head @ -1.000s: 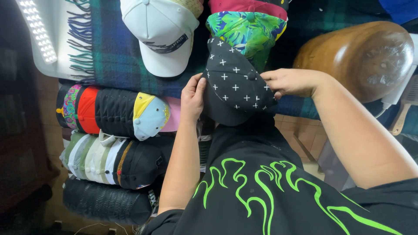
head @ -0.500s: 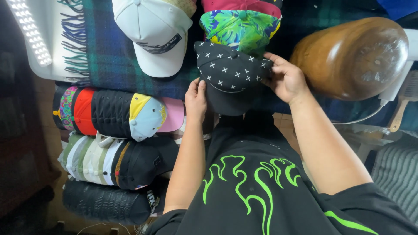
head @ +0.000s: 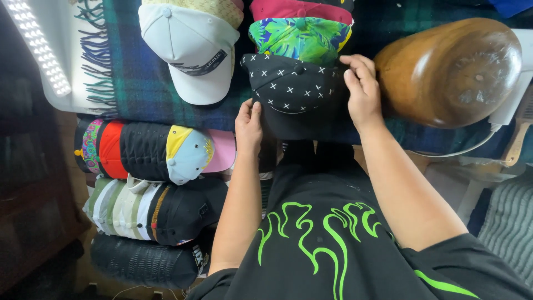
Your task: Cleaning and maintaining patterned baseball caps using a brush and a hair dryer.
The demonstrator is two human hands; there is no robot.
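View from above the worker's chest. The left hand (head: 249, 123) pinches the left edge of the brim of a black cap with white crosses (head: 291, 83), thumb and fingers closed on the rim. The right hand (head: 362, 91) lies curved against the cap's right side, fingers wrapped over the crown's edge; whether the fingertips clamp fabric or merely press it cannot be told. Held at both flanks, the cap sits level, brim toward the worker, on a dark green and blue plaid blanket (head: 144, 83).

Directly beyond the two hands, a leaf-print cap (head: 300, 39) overlaps the black cap's far edge, and a red cap (head: 300, 10) lies beyond that, so the three nest in a row, each crown apparently tucked into the next. Left of the left hand a white cap (head: 189, 55) heads a second such row. Just right of the right hand, nearly touching its knuckles, stands a rounded wooden block (head: 449, 69). Below the left hand, off the blanket's edge, stacked rows of nested caps (head: 150, 150) lie on their sides. A lit lamp panel (head: 36, 47) lies far left.
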